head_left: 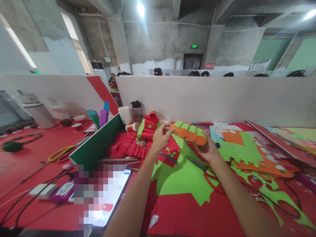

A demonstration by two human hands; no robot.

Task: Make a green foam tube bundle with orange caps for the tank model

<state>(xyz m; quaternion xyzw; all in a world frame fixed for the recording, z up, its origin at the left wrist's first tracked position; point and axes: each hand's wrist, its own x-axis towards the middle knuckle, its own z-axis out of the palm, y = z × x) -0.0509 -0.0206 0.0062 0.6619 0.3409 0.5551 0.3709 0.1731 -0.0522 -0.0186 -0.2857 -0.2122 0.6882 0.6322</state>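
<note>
A row of several green paper rolls with orange round ends (pixel 191 133) is held up over the table between both hands. My left hand (pixel 161 136) has its fingertips closed on the row's left end. My right hand (pixel 207 148) holds the right end from below and behind, its fingers partly hidden by the rolls. Beneath them lie green paper (pixel 177 181), a red paper piece with small green stars (pixel 170 149) and scissors with red handles (pixel 197 163). Just left of my left hand stands a red and green paper construction with a star (pixel 149 125).
Folded red paper strips (pixel 127 146) sit beside a dark green board (pixel 98 144). A phone (pixel 113 197) lies front left. Cut orange and green sheets (pixel 242 148) cover the right side. A white partition (pixel 217 98) runs behind, with a cup (pixel 125 115) before it.
</note>
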